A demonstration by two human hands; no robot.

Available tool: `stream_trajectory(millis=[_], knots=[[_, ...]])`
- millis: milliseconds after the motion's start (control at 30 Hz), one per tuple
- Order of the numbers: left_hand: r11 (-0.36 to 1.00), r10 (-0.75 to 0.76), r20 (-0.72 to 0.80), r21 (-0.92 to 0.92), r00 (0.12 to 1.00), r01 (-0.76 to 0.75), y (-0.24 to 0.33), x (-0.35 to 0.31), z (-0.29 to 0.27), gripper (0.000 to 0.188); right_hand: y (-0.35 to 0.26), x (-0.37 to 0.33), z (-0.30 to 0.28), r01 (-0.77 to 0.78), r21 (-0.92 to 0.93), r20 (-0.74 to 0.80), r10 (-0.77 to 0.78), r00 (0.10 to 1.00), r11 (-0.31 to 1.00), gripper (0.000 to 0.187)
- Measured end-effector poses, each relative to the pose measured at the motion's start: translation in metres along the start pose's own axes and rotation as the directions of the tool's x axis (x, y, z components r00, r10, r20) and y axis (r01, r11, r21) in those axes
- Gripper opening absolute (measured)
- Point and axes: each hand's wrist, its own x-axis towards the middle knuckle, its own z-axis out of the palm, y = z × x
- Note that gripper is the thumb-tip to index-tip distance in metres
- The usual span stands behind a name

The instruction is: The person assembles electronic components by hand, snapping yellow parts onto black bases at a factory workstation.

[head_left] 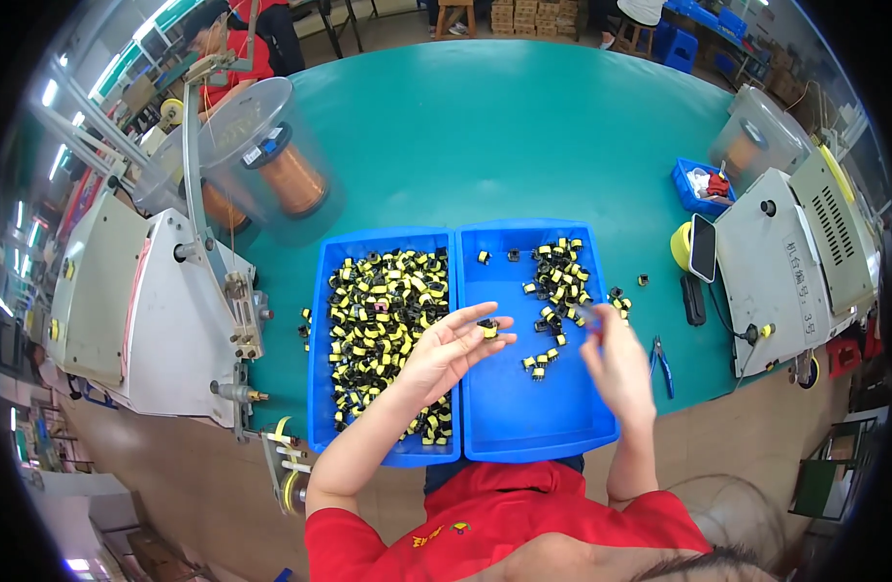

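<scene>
My left hand (444, 355) is raised over the seam between two blue bins, pinching one small transformer bobbin (488, 330) with a black body and yellow tape. Over the right bin's right side is my right hand (620, 369). Its fingers close round a small, blurred thing (589, 314) that I cannot make out. The left blue bin (322, 291) is heaped with similar yellow-and-black bobbins (378, 301). Fewer lie in the right blue bin (523, 417), mostly clustered (560, 272) toward its far right part.
Winding machines stand at left (174, 310) and right (771, 262). Copper wire spools (292, 179) sit in clear covers at the far left. On the green table (446, 126) right of the bins are blue-handled pliers (665, 369), a phone (703, 247) and a small blue basket (693, 199). Another person (247, 63) sits far left.
</scene>
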Motion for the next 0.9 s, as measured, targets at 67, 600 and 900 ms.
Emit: stream_trajectory(millis=[67, 600, 900], knots=[[0.999, 0.037, -0.021, 0.025, 0.999, -0.036, -0.004, 0.001, 0.002, 0.044, -0.022, 0.0, 0.015, 0.038, 0.25, 0.113, -0.068, 0.991, 0.968, 0.032], [0.883, 0.289, -0.065, 0.405, 0.955, -0.239, -0.026, 0.004, -0.005, 0.028, -0.032, -0.002, 0.056, 0.068, 0.314, 0.077, -0.097, 0.992, 0.947, 0.022], [0.789, 0.374, 0.032, 0.515, 0.927, -0.336, -0.03, 0.007, -0.007, 0.028, -0.029, -0.001, 0.056, 0.031, 0.319, 0.103, -0.067, 0.992, 0.947, 0.021]])
